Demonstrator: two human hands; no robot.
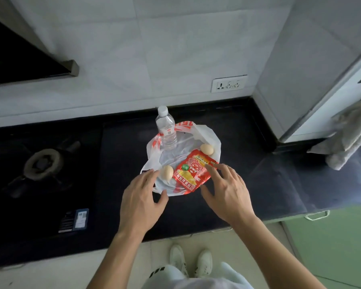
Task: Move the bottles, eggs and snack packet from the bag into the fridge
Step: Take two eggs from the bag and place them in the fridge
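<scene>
As the person stood at the dark counter [258, 174], both hands were stretched over the near edge of the plastic bag [207, 132], which lay spread open on the surface between the hob [44, 163] and the back right corner.

Contents noted:
- One clear bottle [166, 130] stood upright at the bag's back edge. No other bottle was in view.
- A red snack packet [193, 172] lay flat toward the bag's near right edge.
- One egg [167, 172] lay just beside the packet at the near left edge.
- A second egg [206, 149] lay at the right edge, by the packet's far corner.

The left hand [141, 203] had its fingers spread wide and held nothing. Its fingertips were at the bag's near left rim, close to the nearer egg. The right hand [227, 192] was likewise spread and empty, with its forefinger over the packet's right corner. Whether it touched the packet could not be told.

Assessment: the unloading appeared to be at its start, with nothing lifted. The next move would likely call for a flat pinch on the packet or a gentle cupped hold on the nearer egg, which could roll on the slack plastic. The bottle would need a firm wrap round its body.
</scene>
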